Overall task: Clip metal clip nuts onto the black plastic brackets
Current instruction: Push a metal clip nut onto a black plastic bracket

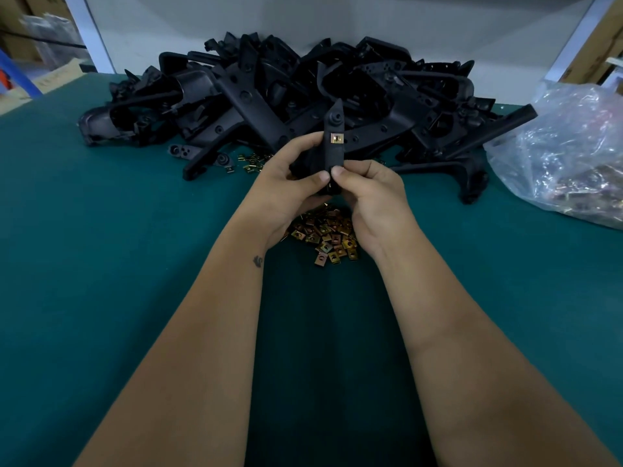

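Both hands hold one black plastic bracket (334,123) upright above the green table, its pointed end up. A brass-coloured clip nut (335,138) sits clipped on the bracket's upper part. My left hand (293,176) grips the bracket from the left, fingers curled round its edge. My right hand (367,193) pinches the bracket's lower end with thumb and fingers; whether it holds another nut is hidden. A heap of loose clip nuts (325,234) lies on the table just under the hands.
A large pile of black brackets (286,92) fills the back of the green table (101,264). A few stray clip nuts (251,163) lie in front of it. A clear plastic bag (569,153) of parts sits at the right. Cardboard boxes stand beyond the table's left edge.
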{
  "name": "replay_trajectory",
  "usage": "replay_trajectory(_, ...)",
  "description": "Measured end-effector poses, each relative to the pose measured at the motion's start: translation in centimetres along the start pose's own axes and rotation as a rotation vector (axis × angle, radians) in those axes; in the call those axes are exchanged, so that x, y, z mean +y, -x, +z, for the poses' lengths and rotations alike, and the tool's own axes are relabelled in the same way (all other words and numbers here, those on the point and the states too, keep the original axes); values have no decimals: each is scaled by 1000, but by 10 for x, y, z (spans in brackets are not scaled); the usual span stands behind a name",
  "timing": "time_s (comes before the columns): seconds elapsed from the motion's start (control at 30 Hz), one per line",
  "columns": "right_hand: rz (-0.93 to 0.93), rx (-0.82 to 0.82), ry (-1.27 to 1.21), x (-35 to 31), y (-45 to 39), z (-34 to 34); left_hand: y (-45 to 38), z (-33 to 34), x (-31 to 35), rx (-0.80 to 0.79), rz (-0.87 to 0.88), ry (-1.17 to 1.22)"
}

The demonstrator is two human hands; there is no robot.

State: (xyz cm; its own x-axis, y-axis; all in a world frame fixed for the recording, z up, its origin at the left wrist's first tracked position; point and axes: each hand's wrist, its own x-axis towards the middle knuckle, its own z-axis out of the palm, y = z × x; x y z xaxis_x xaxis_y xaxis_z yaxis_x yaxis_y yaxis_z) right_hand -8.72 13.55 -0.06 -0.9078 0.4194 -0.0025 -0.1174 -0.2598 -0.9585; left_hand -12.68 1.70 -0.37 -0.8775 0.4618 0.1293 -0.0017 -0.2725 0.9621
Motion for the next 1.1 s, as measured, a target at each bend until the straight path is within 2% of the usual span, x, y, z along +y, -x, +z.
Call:
replay_trajectory(0.33, -22, 22, -252, -1, -1, 3, -4, 1, -1, 19, 0, 188)
replay_trajectory(0.4, -90, 71, -154, -1, -2, 2, -5, 1, -1, 43, -7, 248)
replay_trajectory(0.47, -205, 93, 53, 1, -1, 3, -6, 2, -1, 74, -15, 265)
replay_trajectory(0.6, -383, 67, 462, 8, 4, 8, -8, 3, -3, 107, -12, 222)
replay_trajectory(0.7, -453, 110, 669, 11, 4, 9, -9, 2, -4, 134, -5, 209)
replay_trajectory(1.1, -536, 142, 792, 10, 7, 8, -11, 2, -5, 173, -4, 212)
